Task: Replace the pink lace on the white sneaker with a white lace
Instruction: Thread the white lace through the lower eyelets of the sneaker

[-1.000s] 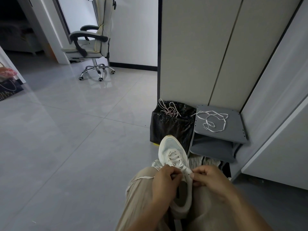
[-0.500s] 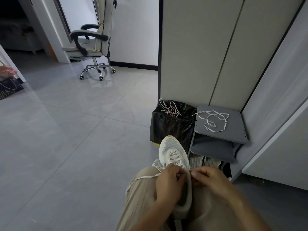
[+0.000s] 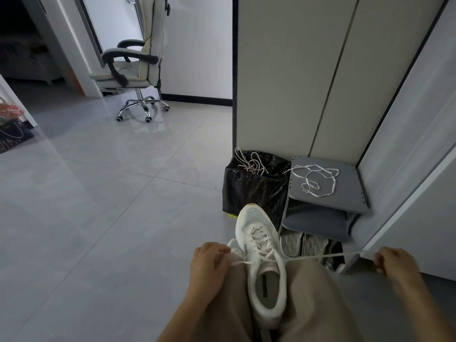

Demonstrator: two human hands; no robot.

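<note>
Ahead of my fingers, past the shoe's toe, the black bin bag (image 3: pixel 254 191) carries the pink lace (image 3: pixel 249 164) on top, so removal looks done. Just right of it, a grey stand (image 3: pixel 350 193) holds a spare lace (image 3: pixel 318 178). The white sneaker (image 3: pixel 261 262) lies on my lap between my hands, its white lace (image 3: pixel 320 255) crossed through the eyelets. My left hand (image 3: pixel 209 262) pinches one end close by; my right hand (image 3: pixel 394 265) pinches the other, taut and far out. I judge only tightening and tying remain.
</note>
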